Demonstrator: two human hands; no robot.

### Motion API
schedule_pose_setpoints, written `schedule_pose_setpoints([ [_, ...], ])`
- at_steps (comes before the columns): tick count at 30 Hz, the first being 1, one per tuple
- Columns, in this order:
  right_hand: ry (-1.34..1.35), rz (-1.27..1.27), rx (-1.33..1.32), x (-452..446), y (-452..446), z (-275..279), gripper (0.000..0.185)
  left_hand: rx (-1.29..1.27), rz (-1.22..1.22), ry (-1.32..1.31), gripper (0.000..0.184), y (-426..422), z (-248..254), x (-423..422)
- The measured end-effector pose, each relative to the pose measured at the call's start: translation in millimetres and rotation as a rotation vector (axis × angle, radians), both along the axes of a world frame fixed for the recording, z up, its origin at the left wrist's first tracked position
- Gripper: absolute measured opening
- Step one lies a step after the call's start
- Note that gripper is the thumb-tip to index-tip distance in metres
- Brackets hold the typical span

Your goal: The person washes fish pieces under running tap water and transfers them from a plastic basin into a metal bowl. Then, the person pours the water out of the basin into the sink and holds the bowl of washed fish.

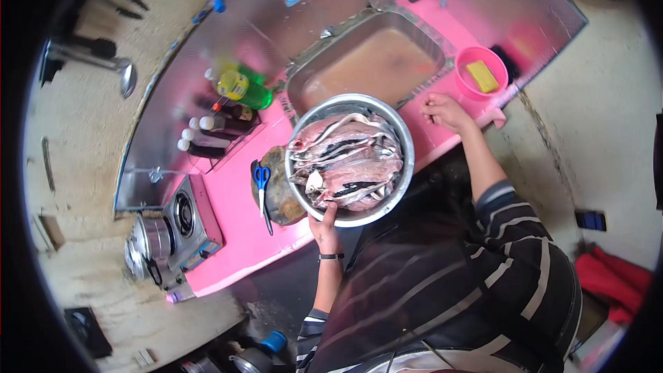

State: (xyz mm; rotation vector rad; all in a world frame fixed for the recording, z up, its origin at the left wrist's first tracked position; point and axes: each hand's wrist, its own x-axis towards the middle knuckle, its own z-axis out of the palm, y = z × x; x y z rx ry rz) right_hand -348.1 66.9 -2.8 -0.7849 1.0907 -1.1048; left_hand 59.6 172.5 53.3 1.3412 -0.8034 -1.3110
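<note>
While the left hand [325, 233] grips the near edge of a metal bowl [407, 166], thumb over the rim and the other fingers hidden beneath, the right hand [447, 113] hangs apart from it, fingers loosely curled; whether they are fully closed or pinch anything cannot be told. The bowl lies between the two, ahead of the body and touching only the left, the nearer hand. Its cut fish [356, 155] run crosswise, one head toward the left thumb. The left forearm reaches almost straight up from the waist, while the right extends farther forward, angled inward. Just beside the right hand, a pink basin [461, 83] holds a yellow sponge [482, 77]. Beyond the bowl is a sink [423, 29] of cloudy water; to its left, blue-handled scissors [261, 177] lie on a worn board [284, 197], and farther left stands a stove [209, 217].
</note>
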Motion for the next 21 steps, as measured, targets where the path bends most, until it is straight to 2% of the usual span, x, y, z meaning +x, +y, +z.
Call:
schedule_pose_setpoints([
  [2, -0.241, -0.081, -0.014, -17, 58, -2, 0.004, 0.017, -0.017, 0.008, 0.043, -2, -1, 1],
  [3, -0.290, -0.038, -0.003, -30, 88, -2, 0.003, 0.031, -0.040, -0.002, 0.043, -2, -4, 4],
  [6, -0.154, -0.206, 0.171, -64, 171, -23, 0.005, 0.007, -0.078, -0.030, 0.044, -5, -17, 9],
  [7, -0.033, -0.340, 0.352, -69, 193, -27, 0.006, 0.009, -0.078, 0.009, 0.044, -5, -16, 8],
  [9, 0.726, -0.195, 0.321, -111, 250, -144, 0.014, 0.006, -0.088, -0.044, 0.046, -5, -17, 10],
  [12, 1.166, 0.090, 0.450, -121, 302, -199, 0.024, 0.035, -0.103, 0.020, 0.047, -3, -11, 7],
  [15, 1.161, -0.361, 0.548, -111, 333, -203, 0.029, 0.048, -0.109, 0.012, 0.046, -3, -9, 6],
  [18, 1.232, -0.222, 0.585, -125, 348, -208, 0.027, 0.044, -0.110, 0.014, 0.049, -3, -12, 7],
  [20, 1.426, -0.227, 0.650, -117, 349, -183, 0.026, 0.060, -0.094, 0.046, 0.054, -3, -8, 6],
  [21, 1.424, -0.259, 0.786, -118, 354, -195, 0.026, 0.056, -0.077, 0.045, 0.054, -4, -10, 7],
])
